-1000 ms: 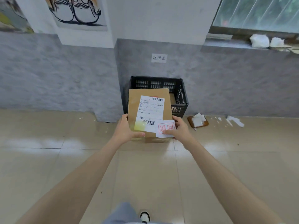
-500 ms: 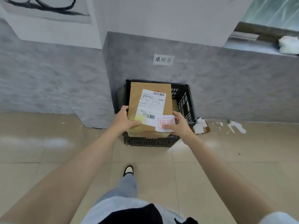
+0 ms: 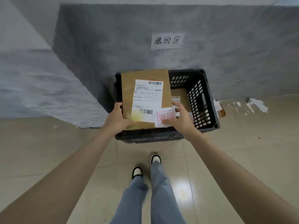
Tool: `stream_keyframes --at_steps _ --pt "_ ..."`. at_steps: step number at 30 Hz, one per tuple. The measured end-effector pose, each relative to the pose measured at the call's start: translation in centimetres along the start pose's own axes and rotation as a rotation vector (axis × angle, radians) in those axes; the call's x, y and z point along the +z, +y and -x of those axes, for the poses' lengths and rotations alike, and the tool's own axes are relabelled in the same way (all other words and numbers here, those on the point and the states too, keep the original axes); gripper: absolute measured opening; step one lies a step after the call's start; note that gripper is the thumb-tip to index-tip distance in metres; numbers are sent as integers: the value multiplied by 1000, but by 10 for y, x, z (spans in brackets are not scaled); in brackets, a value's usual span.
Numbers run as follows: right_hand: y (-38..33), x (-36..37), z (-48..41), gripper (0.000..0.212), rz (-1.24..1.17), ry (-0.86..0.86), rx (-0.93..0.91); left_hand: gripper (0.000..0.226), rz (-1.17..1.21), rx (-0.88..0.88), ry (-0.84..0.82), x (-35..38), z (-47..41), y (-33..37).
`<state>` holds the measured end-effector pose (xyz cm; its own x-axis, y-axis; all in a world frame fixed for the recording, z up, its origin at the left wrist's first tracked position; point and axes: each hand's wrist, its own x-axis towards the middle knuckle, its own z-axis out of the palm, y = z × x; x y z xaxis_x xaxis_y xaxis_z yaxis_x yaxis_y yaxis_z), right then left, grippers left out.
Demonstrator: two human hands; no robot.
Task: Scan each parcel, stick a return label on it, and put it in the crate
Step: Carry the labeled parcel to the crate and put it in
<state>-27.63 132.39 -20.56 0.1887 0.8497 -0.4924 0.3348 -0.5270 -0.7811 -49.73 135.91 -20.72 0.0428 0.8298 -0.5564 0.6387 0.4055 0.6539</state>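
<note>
Over the black crate (image 3: 204,101) by the wall, the flat cardboard parcel (image 3: 145,75) is held level and is not yet set down. It looks stiff, light and smooth-faced, so the side edges seem the safest hold. The left grip (image 3: 116,117) clasps the near left edge. The right grip (image 3: 181,118) clasps the near right corner, thumb on the red-stamped return label (image 3: 165,116).

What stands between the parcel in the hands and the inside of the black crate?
Nothing visible does. The left hand and the right hand hold the parcel over the open crate; only another box lies low inside it.
</note>
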Motion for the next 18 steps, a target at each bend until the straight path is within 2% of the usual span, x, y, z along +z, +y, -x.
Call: stream_keyframes --at_steps 7,18 --pt "58 41 -95 83 36 -73 60 89 -51 -132 66 43 -87 -42" --pt "127 98 -199 83 135 -150 118 74 -142 -296 140 93 -181 -91"
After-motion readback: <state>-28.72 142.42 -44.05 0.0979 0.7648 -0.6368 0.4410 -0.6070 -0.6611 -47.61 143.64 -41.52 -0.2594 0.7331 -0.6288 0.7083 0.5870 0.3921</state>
